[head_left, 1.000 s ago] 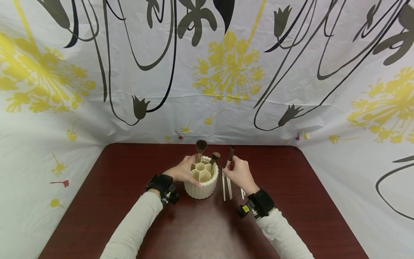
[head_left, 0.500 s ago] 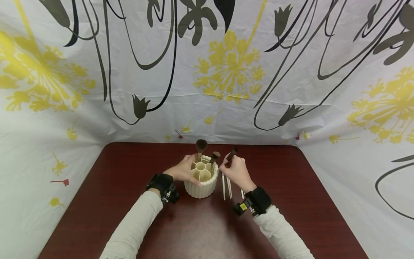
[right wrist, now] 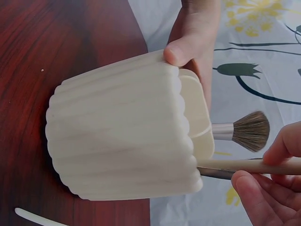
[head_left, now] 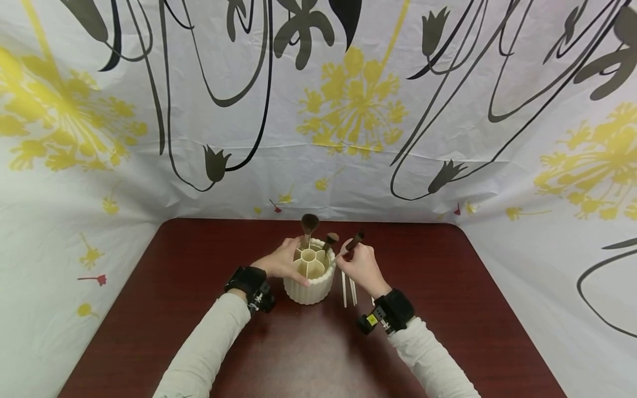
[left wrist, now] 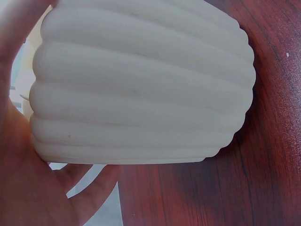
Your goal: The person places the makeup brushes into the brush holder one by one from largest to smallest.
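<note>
A cream fluted brush holder (head_left: 308,293) with a divided inside stands upright on the table. My left hand (head_left: 282,263) grips it by the rim, the thumb on the near side; its ribbed wall (left wrist: 141,89) fills most of the left wrist view. My right hand (head_left: 363,268) pinches a dark-haired makeup brush (head_left: 355,241), tilted with the bristles up. The pale handle (right wrist: 225,165) of this brush points down at the holder's right rim, overlapping it in the right wrist view. Two other brushes, a large one (head_left: 309,223) and a smaller one (head_left: 330,239), stand in the holder.
Several thin white handles (head_left: 344,290) lie on the dark red table (head_left: 199,309) right of the holder, partly hidden by my right hand. A patterned white cloth (head_left: 249,182) hangs behind the table's far edge.
My right hand has moved left toward the holder with the brush, which has tilted so its handle end reaches the rim. The left hand and holder have stayed put.
</note>
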Demonstrator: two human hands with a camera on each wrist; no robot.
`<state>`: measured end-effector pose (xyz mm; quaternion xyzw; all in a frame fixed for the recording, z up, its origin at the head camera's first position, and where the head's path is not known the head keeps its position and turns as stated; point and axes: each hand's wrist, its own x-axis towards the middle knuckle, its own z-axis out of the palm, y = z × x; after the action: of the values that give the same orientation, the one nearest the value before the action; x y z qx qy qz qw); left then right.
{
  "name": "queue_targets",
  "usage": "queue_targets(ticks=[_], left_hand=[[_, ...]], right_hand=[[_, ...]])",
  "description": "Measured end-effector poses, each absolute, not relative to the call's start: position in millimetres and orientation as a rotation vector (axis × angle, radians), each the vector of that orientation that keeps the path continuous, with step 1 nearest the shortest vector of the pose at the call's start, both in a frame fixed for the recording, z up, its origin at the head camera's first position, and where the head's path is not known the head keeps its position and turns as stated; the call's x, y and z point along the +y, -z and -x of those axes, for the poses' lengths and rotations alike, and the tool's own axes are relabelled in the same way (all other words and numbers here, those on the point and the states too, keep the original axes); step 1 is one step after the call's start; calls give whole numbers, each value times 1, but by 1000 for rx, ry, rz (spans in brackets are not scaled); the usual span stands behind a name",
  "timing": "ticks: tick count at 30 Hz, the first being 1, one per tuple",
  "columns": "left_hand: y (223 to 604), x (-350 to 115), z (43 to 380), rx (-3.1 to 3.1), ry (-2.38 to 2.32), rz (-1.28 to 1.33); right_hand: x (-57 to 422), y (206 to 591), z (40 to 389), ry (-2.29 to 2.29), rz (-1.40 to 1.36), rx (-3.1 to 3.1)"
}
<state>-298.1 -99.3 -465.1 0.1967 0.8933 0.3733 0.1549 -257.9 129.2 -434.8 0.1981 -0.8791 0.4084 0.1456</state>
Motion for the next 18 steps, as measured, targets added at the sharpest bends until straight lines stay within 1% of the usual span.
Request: queue_targets(ticks=[18], left_hand=[[466, -100, 298, 2547, -1091, -568]], right_hand=[[120, 450, 258, -1056, -643, -2516]])
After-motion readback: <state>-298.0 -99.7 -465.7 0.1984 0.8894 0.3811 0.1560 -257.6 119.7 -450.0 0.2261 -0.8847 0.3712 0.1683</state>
